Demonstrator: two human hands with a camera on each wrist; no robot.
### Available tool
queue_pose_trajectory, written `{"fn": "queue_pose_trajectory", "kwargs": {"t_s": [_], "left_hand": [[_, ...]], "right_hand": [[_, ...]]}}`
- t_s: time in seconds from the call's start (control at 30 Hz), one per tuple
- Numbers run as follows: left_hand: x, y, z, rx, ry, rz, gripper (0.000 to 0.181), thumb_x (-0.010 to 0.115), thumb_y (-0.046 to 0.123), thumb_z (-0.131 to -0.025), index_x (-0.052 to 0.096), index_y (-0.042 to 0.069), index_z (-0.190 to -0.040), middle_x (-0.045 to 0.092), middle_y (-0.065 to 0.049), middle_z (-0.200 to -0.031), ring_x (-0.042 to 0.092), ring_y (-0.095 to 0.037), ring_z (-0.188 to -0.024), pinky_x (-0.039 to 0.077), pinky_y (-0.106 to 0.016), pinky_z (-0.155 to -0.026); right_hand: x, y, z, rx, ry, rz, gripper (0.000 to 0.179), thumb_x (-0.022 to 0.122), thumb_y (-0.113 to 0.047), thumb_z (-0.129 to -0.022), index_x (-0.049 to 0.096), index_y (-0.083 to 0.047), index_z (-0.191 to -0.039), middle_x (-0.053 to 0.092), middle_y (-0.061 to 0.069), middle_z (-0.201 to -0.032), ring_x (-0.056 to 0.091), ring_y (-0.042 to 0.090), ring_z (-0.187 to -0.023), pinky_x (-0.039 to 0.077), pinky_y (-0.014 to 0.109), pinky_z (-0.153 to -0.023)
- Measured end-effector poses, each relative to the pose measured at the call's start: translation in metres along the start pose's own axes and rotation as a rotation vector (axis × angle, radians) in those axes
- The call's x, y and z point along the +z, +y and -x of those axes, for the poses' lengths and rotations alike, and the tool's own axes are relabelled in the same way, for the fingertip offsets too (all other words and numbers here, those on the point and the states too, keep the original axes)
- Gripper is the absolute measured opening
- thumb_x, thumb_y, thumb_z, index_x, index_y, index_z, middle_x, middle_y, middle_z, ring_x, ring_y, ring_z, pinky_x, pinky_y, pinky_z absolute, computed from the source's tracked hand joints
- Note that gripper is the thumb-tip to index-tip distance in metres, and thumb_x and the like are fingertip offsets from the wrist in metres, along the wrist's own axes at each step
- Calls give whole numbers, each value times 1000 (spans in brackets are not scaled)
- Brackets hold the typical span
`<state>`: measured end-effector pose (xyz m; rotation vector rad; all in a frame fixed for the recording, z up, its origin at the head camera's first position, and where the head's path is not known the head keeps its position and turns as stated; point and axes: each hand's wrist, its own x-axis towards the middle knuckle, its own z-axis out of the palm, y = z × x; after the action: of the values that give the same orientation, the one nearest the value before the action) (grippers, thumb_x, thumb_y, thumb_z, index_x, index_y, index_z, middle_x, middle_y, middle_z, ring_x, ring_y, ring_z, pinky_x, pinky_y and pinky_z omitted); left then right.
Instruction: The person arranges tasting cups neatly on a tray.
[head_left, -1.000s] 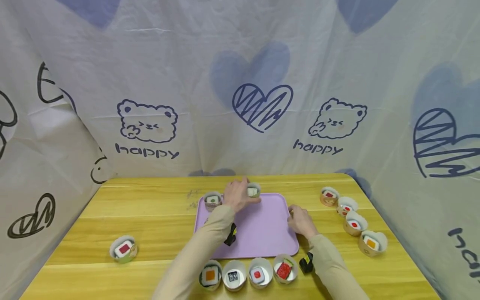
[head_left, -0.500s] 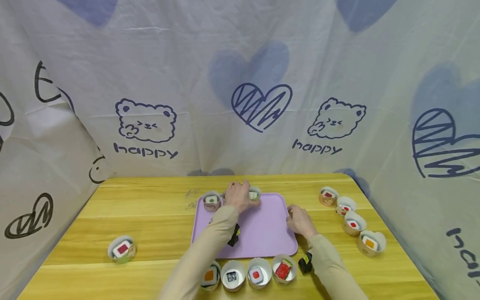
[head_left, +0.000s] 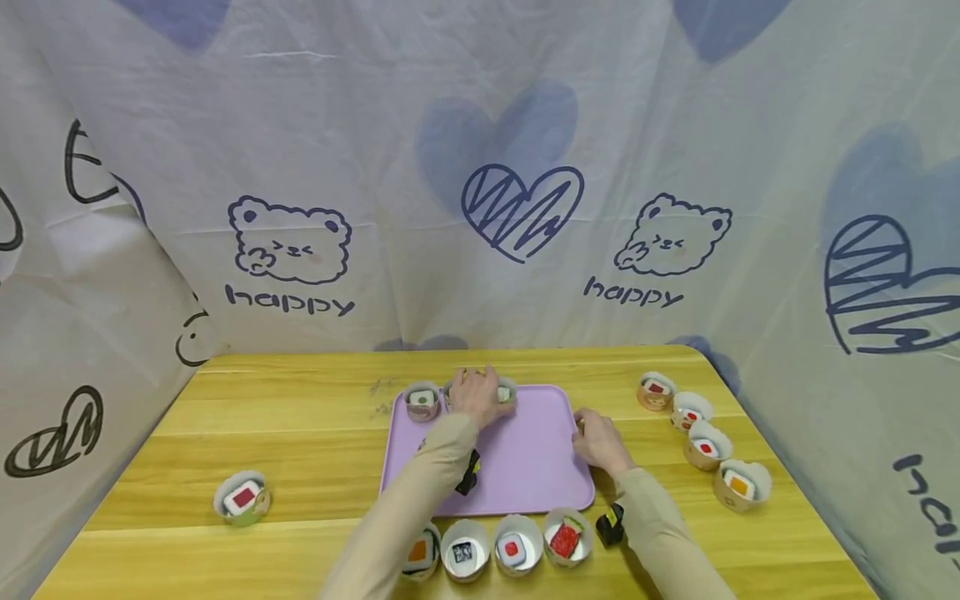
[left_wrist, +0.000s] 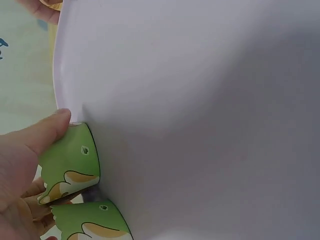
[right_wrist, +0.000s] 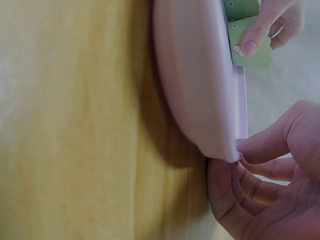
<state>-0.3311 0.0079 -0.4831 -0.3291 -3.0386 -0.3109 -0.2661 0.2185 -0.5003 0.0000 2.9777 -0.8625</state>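
Observation:
A lilac tray [head_left: 525,467] lies mid-table. At its far edge my left hand [head_left: 478,398] holds a green paper cup [left_wrist: 72,160], with the thumb along its near side and fingers behind. The cup contains a whitish piece, partly covered by the hand. Another green paper cup [left_wrist: 95,222] stands beside it, mostly hidden by the hand in the head view. Left of that, a paper cup [head_left: 422,402] with a white, green-dotted piece sits in the tray's far-left corner. My right hand [head_left: 602,442] pinches the tray's right rim [right_wrist: 220,100] between thumb and fingers.
Several paper cups [head_left: 517,546] with sushi-like pieces line the tray's near side. More stand in a slanting row at the right, including one cup [head_left: 742,486] with an orange-topped piece. A lone cup [head_left: 242,498] stands at the left. A printed cloth [head_left: 405,250] hangs behind.
My left hand has shifted slightly right, then down a little, staying at the held cup on the far edge. The right hand keeps its place on the tray's rim.

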Motion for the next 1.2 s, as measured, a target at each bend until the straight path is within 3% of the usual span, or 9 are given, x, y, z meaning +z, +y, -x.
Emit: {"fn": "queue_pose_trajectory", "kwargs": {"t_s": [0.23, 0.57, 1.03, 1.2], "left_hand": [[-5, -7, 1, 65, -20, 3, 65, 71, 50, -88, 59, 6, -133, 67, -15, -130, 54, -33, -131, 27, -47, -122], [-7, -14, 1, 129, -6, 43, 58, 70, 50, -88, 62, 10, -129, 70, -12, -126, 57, -34, -127, 26, -48, -123], [-5, -15, 1, 124, -21, 48, 67, 75, 47, -86, 56, 13, -140, 67, -10, -133, 57, -33, -129, 27, -50, -122], [-7, -16, 4, 134, -41, 66, 74, 77, 47, -84, 51, 14, -145, 63, -10, -139, 55, -33, -133, 26, -50, -122]], "right_hand": [[-1, -1, 0, 6, -1, -4, 33, 55, -4, -94, 59, 9, -124, 64, 13, -86, 56, 23, -74, 50, 37, -68], [0, -1, 0, 5, 10, 3, 32, 55, -5, -94, 60, 8, -123, 66, 13, -84, 57, 23, -74, 51, 39, -71], [-1, -3, 1, -4, 23, 15, 33, 55, -3, -92, 60, 8, -122, 67, 14, -86, 60, 26, -79, 54, 45, -77], [-1, -2, 1, -3, 10, 8, 33, 55, -3, -93, 60, 9, -123, 67, 15, -89, 59, 24, -76, 52, 41, -72]]}}
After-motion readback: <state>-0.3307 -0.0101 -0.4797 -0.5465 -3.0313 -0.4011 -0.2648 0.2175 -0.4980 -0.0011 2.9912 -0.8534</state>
